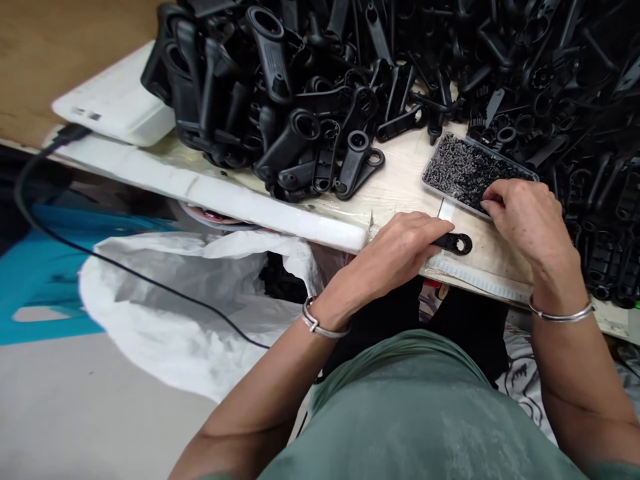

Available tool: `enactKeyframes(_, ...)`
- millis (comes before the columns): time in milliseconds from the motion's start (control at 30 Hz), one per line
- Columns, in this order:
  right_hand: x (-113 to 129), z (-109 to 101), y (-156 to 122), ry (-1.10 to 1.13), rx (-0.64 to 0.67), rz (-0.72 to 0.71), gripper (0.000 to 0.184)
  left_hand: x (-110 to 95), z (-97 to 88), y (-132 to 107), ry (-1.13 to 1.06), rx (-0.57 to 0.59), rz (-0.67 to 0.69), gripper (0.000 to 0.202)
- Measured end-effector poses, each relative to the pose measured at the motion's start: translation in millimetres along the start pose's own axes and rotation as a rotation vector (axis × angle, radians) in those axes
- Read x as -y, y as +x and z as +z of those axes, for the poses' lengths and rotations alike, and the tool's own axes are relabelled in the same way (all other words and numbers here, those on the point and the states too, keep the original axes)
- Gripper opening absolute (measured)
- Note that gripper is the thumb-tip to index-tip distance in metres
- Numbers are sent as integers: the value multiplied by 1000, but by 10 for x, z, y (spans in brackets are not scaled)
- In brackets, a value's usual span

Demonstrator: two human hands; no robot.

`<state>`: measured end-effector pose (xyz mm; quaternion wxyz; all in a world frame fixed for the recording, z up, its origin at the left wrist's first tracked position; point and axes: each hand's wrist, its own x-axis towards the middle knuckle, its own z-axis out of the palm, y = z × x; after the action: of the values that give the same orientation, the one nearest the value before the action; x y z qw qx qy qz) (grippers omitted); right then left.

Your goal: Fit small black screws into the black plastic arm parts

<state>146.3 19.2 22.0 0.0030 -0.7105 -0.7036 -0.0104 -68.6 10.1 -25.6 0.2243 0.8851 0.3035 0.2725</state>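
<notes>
My left hand (400, 250) is closed on a small black plastic part with a ringed end (461, 244), held at the table's front edge. The ringed end points right, and the rest lies hidden under my fingers. My right hand (527, 213) reaches over the near right side of a clear plastic box (445, 193) filled with tiny dark pieces (457, 167). Its thumb and forefinger are pinched together at those pieces. Whether a piece is between the fingertips is too small to make out.
Black plastic arm-shaped parts (273, 60) are heaped along the back of the table (400, 160), with more (605, 227) at the right. A white device (117, 100) with a black cable (150, 273) sits at the left. Below the edge hangs an opened white bag (150, 320) holding dark parts.
</notes>
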Motion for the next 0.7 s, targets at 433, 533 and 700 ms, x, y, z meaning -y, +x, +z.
enactKeyframes(433, -126, 58, -76, 440, -181, 18, 14, 44, -281, 392, 310, -2, -116, 26)
enactKeyframes(533, -177, 115, -124, 588, -220, 56, 13, 87, -267, 554, 400, 0, -127, 30)
enactKeyframes(700, -168, 138, -192, 844, -183, 161, 20, 108, -200, 752, 424, 44, -124, 29)
